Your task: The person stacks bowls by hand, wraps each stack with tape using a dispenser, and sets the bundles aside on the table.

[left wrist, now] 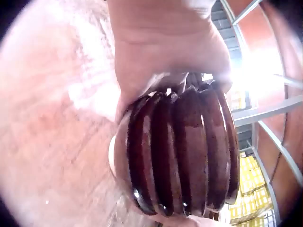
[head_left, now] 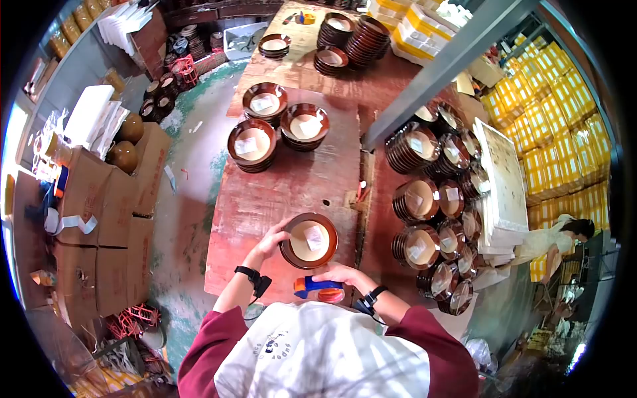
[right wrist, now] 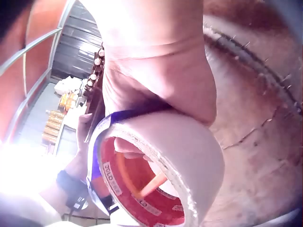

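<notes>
Near the front edge of the red table, a stack of dark brown glazed bowls faces up, with a pale inside and a slip of paper in the top one. My left hand grips the stack by its left side. In the left wrist view, the ribbed sides of the bowls show below that hand, its fingertips hidden behind them. My right hand holds a blue and orange tape dispenser close to the near side of the stack. Its wide tape roll has a red core.
Several bowl stacks stand farther up the table, others crowd its right side. A grey metal post rises at the right. Cardboard boxes line the left, and wrapped yellow-and-white cartons are piled far right, near another person.
</notes>
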